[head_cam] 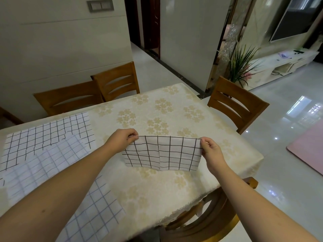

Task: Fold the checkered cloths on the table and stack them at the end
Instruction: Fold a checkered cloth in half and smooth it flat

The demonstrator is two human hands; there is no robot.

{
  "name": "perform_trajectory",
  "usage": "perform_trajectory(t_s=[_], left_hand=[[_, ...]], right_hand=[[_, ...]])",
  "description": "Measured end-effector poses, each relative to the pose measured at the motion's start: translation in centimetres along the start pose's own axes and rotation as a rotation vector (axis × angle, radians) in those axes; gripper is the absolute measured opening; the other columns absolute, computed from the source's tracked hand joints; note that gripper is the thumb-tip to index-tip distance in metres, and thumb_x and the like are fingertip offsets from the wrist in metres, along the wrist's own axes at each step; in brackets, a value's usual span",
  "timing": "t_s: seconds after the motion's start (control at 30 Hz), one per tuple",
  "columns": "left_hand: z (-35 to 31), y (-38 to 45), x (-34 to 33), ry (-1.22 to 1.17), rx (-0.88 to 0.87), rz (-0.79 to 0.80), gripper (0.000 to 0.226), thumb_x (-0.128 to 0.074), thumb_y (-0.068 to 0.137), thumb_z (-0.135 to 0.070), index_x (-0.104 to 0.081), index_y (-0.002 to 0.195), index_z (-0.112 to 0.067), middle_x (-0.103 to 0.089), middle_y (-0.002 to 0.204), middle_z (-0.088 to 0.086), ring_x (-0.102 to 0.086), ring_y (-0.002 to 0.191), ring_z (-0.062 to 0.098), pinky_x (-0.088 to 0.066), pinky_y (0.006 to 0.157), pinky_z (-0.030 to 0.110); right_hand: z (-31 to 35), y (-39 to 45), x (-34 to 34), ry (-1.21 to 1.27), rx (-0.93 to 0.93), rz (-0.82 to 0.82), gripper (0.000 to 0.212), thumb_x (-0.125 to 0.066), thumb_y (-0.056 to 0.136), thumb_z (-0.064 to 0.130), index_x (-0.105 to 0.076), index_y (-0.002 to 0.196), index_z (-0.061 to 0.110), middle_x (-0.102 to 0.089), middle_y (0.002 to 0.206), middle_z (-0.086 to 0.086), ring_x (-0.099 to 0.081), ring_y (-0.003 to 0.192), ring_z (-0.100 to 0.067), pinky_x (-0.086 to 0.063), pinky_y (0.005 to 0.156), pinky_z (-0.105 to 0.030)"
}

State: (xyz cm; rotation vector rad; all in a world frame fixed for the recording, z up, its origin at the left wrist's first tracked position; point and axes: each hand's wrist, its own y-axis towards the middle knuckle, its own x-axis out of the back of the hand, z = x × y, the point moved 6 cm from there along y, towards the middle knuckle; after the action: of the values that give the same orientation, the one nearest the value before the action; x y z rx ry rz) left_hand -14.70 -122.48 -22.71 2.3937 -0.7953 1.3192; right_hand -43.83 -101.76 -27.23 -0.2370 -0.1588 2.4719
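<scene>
Black-checked folded cloth (163, 152) hangs left-to-right over the table (174, 110), its top corners pinched by left hand (122, 139) and right hand (210, 149).

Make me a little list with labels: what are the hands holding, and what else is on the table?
held cloth: black-checked cloth, folded, pinched at its top corners, lifted with lower edge near the table
left hand: left hand grips top left corner
right hand: right hand grips top right corner
waiting cloths: black-lined cloth and blue-lined cloth, lying flat, overlapping
table: flowered tablecloth
chairs: wooden chairs around it
</scene>
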Motion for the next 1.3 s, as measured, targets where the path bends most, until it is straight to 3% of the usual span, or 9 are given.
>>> perform_trajectory(t_s=[0.23,0.4,0.53,0.63,0.73,0.87,1.07,1.13,1.3], left_hand=[[0.1,0.0,-0.1,-0.027,0.022,-0.006,0.009,-0.063,0.093,-0.029,-0.069,0.097,-0.023,-0.066,0.086,-0.008,-0.060,0.080,0.009,-0.043,0.066,0.019],[0.2,-0.1,-0.2,-0.048,0.009,0.009,0.005,-0.064,0.092,-0.029,-0.068,0.093,-0.026,-0.064,0.082,-0.013,-0.059,0.078,0.004,-0.041,0.065,0.016],[-0.2,-0.2,-0.2,-0.048,-0.006,0.025,0.003,-0.064,0.092,-0.030,-0.066,0.090,-0.030,-0.065,0.083,-0.013,-0.060,0.079,0.003,-0.044,0.068,0.018],[-0.3,-0.3,-0.1,-0.044,-0.017,0.033,0.005,-0.064,0.092,-0.030,-0.066,0.088,-0.032,-0.066,0.083,-0.013,-0.061,0.080,0.005,-0.046,0.070,0.021],[-0.2,-0.3,0.1,0.003,-0.018,0.057,0.005,-0.064,0.092,-0.033,-0.066,0.088,-0.034,-0.067,0.083,-0.013,-0.062,0.081,0.005,-0.050,0.074,0.026],[-0.1,-0.5,0.7,0.081,-0.001,0.052,0.004,-0.066,0.090,-0.037,-0.065,0.086,-0.037,-0.067,0.081,-0.013,-0.062,0.079,0.009,-0.050,0.069,0.026],[-1.3,-0.3,1.6,0.120,-0.009,0.015,0.020,-0.069,0.084,-0.047,-0.066,0.085,-0.028,-0.060,0.075,-0.011,-0.053,0.070,0.004,-0.040,0.059,0.023],[-1.5,-0.1,1.6,0.125,-0.008,0.036,0.023,-0.073,0.081,-0.048,-0.066,0.081,-0.026,-0.063,0.072,-0.006,-0.054,0.066,0.005,-0.044,0.058,0.026],[-0.3,1.0,1.2,0.032,0.033,0.028,0.010,-0.073,0.084,-0.036,-0.070,0.087,-0.026,-0.068,0.078,-0.005,-0.063,0.075,0.012,-0.053,0.073,0.033]], right_hand=[[-0.2,-0.8,-1.1,-0.121,0.032,0.094,0.024,-0.061,0.095,0.018,-0.064,0.118,0.013,-0.074,0.100,-0.006,-0.070,0.095,-0.015,-0.053,0.086,-0.025],[-1.2,-0.8,-1.4,-0.333,0.035,0.130,0.024,-0.072,0.086,0.007,-0.068,0.109,0.011,-0.074,0.093,-0.006,-0.071,0.089,-0.014,-0.056,0.087,-0.028],[-2.1,-0.6,-2.0,-0.561,0.072,0.157,0.022,-0.078,0.082,0.021,-0.071,0.102,0.025,-0.072,0.093,0.008,-0.066,0.089,-0.002,-0.048,0.079,-0.011],[-2.3,-0.4,-2.2,-0.681,0.107,0.123,0.013,-0.072,0.087,0.015,-0.071,0.092,0.026,-0.072,0.079,0.006,-0.067,0.076,-0.006,-0.047,0.073,-0.017],[-1.3,-0.2,-2.0,-0.791,0.176,0.066,0.006,-0.070,0.088,0.017,-0.071,0.089,0.023,-0.070,0.077,0.008,-0.063,0.074,-0.003,-0.042,0.065,-0.011],[0.9,0.2,-1.3,-0.885,0.268,0.026,0.013,-0.071,0.087,0.030,-0.068,0.079,0.020,-0.065,0.073,0.006,-0.059,0.069,-0.009,-0.041,0.059,-0.024],[3.2,0.6,0.6,-0.772,0.304,-0.029,0.014,-0.068,0.090,0.027,-0.063,0.081,0.018,-0.064,0.069,-0.003,-0.059,0.066,-0.016,-0.043,0.059,-0.030],[3.0,0.9,1.4,-0.717,0.286,-0.052,0.010,-0.068,0.090,0.022,-0.066,0.081,0.019,-0.065,0.072,-0.005,-0.060,0.069,-0.018,-0.044,0.062,-0.031],[2.2,2.2,3.0,-0.744,0.273,-0.071,0.012,-0.057,0.096,0.014,-0.069,0.095,0.016,-0.067,0.089,0.003,-0.059,0.082,-0.013,-0.041,0.066,-0.016]])
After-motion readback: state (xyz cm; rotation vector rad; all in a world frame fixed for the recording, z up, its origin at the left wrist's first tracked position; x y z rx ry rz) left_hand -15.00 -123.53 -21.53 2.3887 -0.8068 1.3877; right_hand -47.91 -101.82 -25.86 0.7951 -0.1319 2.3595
